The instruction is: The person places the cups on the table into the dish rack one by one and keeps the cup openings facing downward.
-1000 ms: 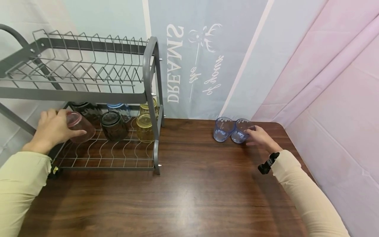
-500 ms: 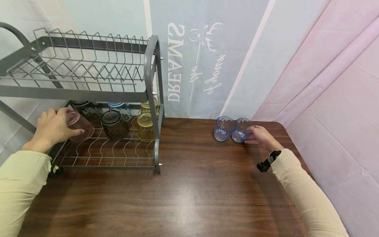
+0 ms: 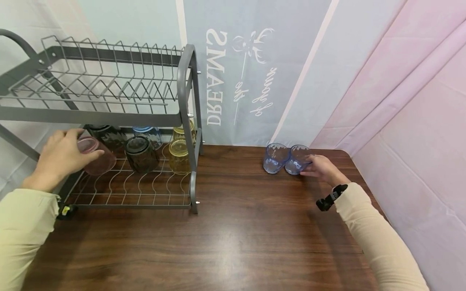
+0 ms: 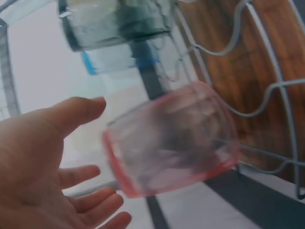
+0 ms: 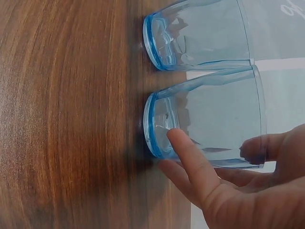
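My left hand is beside a pink glass on the rack's lower tier. In the left wrist view, its thumb and fingers are spread, and a gap shows between them and the pink glass. That glass leans to one side on the wires. My right hand is at the near right side of a clear blue glass, which stands upright on the table. In the right wrist view, the extended fingers overlap the lower side of this blue glass, one fingertip right at its rim.
A second blue glass stands against the first. On the grey two-tier dish rack are dark glasses, yellow glasses and another blue glass. A fabric backdrop stands behind the wooden table.
My left hand has let go of the pink glass and drawn back slightly to the left. My right hand has shifted a little closer to the blue glass, which stays in place.
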Motion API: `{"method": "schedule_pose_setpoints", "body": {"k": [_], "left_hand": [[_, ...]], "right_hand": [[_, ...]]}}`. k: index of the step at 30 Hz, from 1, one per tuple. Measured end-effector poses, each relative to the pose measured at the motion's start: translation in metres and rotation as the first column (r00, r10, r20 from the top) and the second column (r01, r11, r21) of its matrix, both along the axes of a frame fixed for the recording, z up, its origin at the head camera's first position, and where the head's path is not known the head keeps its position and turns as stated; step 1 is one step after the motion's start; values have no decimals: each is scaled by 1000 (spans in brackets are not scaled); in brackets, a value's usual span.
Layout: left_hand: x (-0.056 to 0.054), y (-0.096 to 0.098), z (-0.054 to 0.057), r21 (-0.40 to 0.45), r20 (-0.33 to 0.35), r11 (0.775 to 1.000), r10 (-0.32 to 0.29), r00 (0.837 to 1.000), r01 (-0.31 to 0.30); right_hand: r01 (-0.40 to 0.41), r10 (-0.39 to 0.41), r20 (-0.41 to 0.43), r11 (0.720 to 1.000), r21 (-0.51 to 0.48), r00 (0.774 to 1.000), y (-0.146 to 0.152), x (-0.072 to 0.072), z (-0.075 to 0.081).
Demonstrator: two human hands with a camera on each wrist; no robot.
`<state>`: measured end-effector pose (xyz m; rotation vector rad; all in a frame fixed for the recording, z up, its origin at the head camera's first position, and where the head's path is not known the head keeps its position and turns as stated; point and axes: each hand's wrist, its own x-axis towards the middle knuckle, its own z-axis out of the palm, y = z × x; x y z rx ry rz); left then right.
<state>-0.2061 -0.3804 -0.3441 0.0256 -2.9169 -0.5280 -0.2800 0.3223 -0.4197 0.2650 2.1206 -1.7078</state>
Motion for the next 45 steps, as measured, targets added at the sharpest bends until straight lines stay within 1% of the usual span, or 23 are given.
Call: {"method": "schedule_pose_setpoints", "body": {"k": [4,8,10,13,17,21,25,28,31,33,34,36,37,38,40,42,43,44,45], "left_hand": [[6,12,14,-12,15,1000,-24,1000,25],[16,33,28,-27,28,997,-72,997,73],[21,45,32,-34,45,995,-97,994,99],[28,61,35,-32,73,990,-136,988,139],[36,78,38,-46,75,976,-208,975,211],[44,90,43,-59,74,959,-271,960,276],[53,100,49,-20,112,948,-313,943,318],[62,109,53,19,102,936,-352,931,352],[70,120,56,72,43,913,-405,913,401],[75,128,57,106,5,893,-441,897,438],[77,132,58,128,-12,880,-460,888,458],[81,140,58,162,-52,851,-498,866,499],[82,144,59,175,-77,835,-517,852,523],[83,148,59,191,-100,818,-533,840,542],[84,156,59,220,-146,788,-556,818,575],[84,163,58,255,-184,752,-579,794,607],[84,167,58,277,-188,738,-587,788,616],[83,171,57,303,-186,722,-595,782,622],[82,176,56,329,-187,701,-609,771,633]], "right_hand": [[-2,2,11,1000,1,1000,1,0,0],[1,-1,12,1000,-26,1000,0,1,2],[6,-6,8,999,-32,1000,1,3,3],[21,-21,5,999,-29,1000,3,5,5],[20,-20,-8,1000,7,1000,6,7,11],[-5,7,-38,999,54,999,10,9,20],[-39,48,-75,992,118,996,11,11,30],[-35,45,-88,992,119,995,10,13,38],[-10,20,-105,995,97,994,6,14,44],[0,12,-123,996,91,992,3,14,47],[9,2,-136,996,86,991,1,14,48],[24,-5,-167,994,109,986,-2,16,51],[21,11,-201,988,154,980,-2,16,52],[25,26,-237,978,209,971,-3,17,53],[45,59,-305,945,325,951,-5,19,57],[64,109,-357,896,439,928,-7,22,61],[75,131,-377,872,483,917,-8,23,62],[80,134,-388,869,488,912,-10,24,65],[79,135,-394,872,482,909,-12,26,67]]}}
